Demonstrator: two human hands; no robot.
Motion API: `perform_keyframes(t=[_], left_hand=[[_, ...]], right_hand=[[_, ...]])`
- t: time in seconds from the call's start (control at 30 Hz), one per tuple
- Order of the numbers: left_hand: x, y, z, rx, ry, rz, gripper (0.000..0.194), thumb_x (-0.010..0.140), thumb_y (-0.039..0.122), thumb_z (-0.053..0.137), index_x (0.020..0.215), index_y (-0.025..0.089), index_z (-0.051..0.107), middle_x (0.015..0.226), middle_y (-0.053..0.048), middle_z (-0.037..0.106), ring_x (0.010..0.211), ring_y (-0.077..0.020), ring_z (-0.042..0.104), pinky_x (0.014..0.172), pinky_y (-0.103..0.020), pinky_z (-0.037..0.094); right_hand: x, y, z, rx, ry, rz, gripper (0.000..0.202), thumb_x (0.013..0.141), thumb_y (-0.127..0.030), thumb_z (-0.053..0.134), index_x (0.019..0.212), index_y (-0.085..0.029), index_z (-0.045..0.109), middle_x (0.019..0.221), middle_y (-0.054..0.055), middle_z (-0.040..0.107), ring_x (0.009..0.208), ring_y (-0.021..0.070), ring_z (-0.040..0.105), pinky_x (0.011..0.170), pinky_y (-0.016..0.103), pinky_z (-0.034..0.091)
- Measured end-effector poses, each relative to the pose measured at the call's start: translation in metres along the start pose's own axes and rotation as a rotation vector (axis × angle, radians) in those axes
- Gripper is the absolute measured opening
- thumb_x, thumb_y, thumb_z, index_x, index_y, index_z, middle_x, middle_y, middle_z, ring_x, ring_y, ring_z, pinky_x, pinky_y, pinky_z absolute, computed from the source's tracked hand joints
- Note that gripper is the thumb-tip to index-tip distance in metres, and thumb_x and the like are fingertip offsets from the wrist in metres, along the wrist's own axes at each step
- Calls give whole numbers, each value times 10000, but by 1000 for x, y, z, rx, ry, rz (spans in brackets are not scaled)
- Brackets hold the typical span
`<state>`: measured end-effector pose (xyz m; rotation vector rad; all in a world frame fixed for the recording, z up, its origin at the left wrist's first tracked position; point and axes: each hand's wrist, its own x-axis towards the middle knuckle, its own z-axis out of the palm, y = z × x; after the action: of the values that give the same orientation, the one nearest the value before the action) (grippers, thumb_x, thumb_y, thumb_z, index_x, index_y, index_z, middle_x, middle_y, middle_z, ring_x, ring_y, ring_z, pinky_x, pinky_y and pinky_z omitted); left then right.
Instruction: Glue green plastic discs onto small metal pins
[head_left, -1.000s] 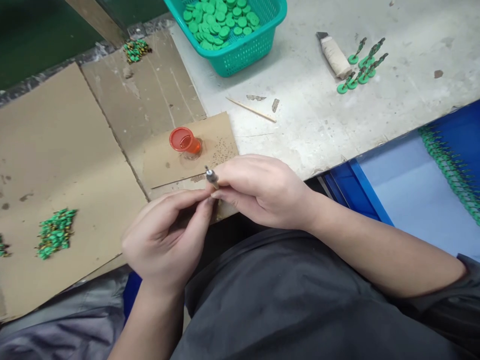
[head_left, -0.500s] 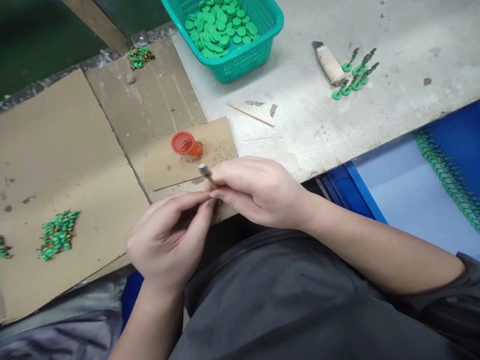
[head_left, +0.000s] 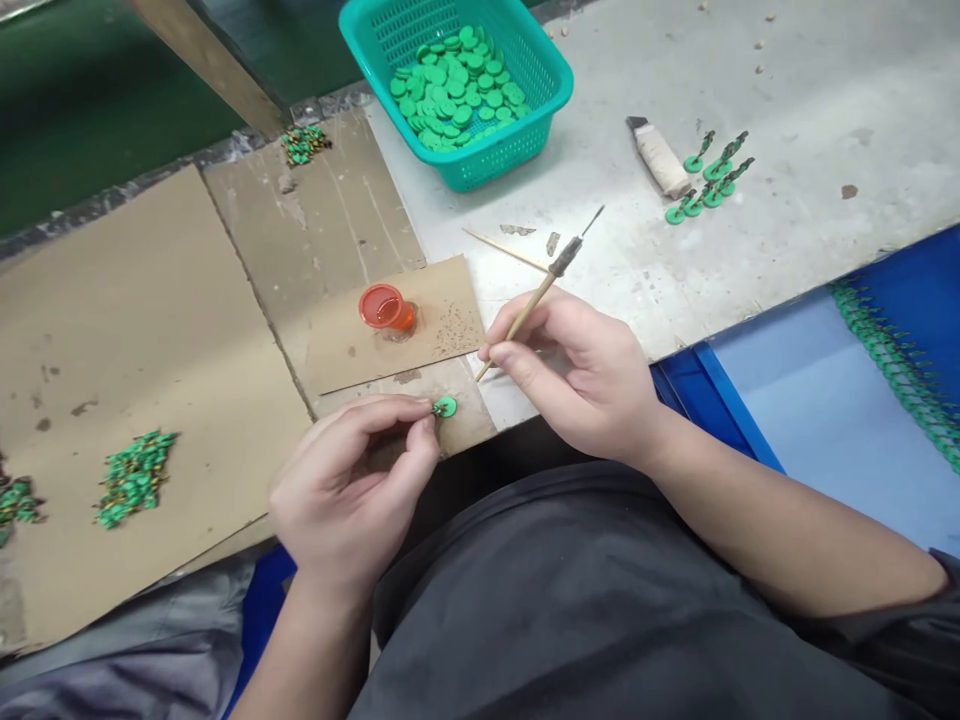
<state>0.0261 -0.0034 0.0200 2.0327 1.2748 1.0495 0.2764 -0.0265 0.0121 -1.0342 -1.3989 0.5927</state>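
Note:
My left hand (head_left: 360, 470) pinches a small figure with a round green base (head_left: 447, 407) at the table's front edge. The base points away from my fingertips, and most of the figure is hidden by them. To the right, my right hand (head_left: 577, 375) grips a thin wooden stick tool (head_left: 531, 308), its dark wrapped end and fine needle-like tip pointing up and right. A red cup (head_left: 387, 308) holding liquid stands on a small cardboard piece (head_left: 337, 345) beyond my left hand.
A teal basket (head_left: 487, 172) of green discs stands at the back. Several figures on green bases (head_left: 712, 196) stand beside a wrapped blade (head_left: 660, 160). Piles of small green parts (head_left: 135, 478) lie on cardboard at left. Another wooden stick (head_left: 502, 247) lies behind my right hand.
My hands have moved apart. The right hand has shifted right and turned the tool tip up and away; the green base at my left fingertips has come into view.

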Motion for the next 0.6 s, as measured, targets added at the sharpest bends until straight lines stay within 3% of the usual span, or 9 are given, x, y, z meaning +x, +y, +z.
perform_keyframes(t=[0.2,0.33,0.6], left_hand=[[3,10,-2,-148,10,-174,23,1039,290,903,1044,280,883,1056,-10,883,922,-171,860,900,-297,764],[12,13,-5,-249,9,-257,78,966,279,924,960,244,855,933,-15,868,777,-170,844,735,-248,744],[22,4,-12,-283,-11,-262,50,920,240,867,902,223,824,801,-22,831,634,-177,807,627,-231,709]], right_hand=[[-1,-2,0,30,-6,55,88,1161,-174,719,1104,-235,744,1115,25,857,947,160,818,848,306,728],[0,-3,-1,16,-10,54,108,1154,-178,729,1066,-237,747,1087,23,862,925,162,809,837,309,727],[0,-3,0,22,-2,66,53,1133,-180,757,1094,-212,771,1040,23,851,906,153,813,828,277,705]])
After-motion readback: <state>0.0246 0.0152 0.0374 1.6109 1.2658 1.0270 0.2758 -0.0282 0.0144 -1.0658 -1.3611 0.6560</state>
